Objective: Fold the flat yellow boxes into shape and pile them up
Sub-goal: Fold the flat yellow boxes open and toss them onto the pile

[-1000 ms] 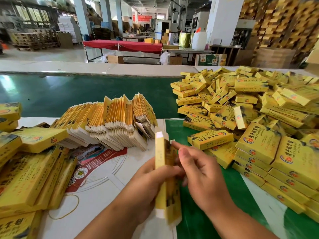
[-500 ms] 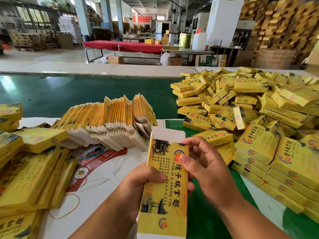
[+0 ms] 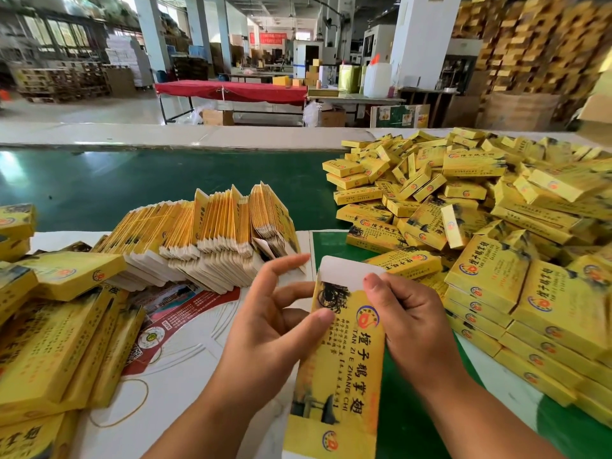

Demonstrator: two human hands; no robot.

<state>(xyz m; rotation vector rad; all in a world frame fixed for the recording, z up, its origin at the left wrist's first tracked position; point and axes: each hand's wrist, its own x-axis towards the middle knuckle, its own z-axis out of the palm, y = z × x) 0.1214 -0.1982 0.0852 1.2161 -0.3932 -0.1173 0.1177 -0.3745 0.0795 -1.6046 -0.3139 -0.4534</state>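
I hold one yellow box (image 3: 337, 376) lengthwise in front of me, printed face up, its white end flap (image 3: 344, 274) pointing away. My left hand (image 3: 268, 332) touches its left edge with the thumb on the printed face, the other fingers spread loosely. My right hand (image 3: 410, 323) grips its right edge, a fingertip on the white flap. A leaning row of flat box blanks (image 3: 198, 240) stands behind my left hand. A big heap of folded yellow boxes (image 3: 480, 226) fills the right side.
More yellow boxes (image 3: 49, 332) lie piled at the left on white printed sheets (image 3: 185, 356), with a rubber band (image 3: 132, 405) beside them. A green belt (image 3: 132, 183) runs across behind the blanks. Beyond it lie a factory floor and a red-covered table (image 3: 231, 89).
The box has turned from edge-on to face up and shifted a little right. My left fingers have opened and spread; my right hand has moved up to the white flap.
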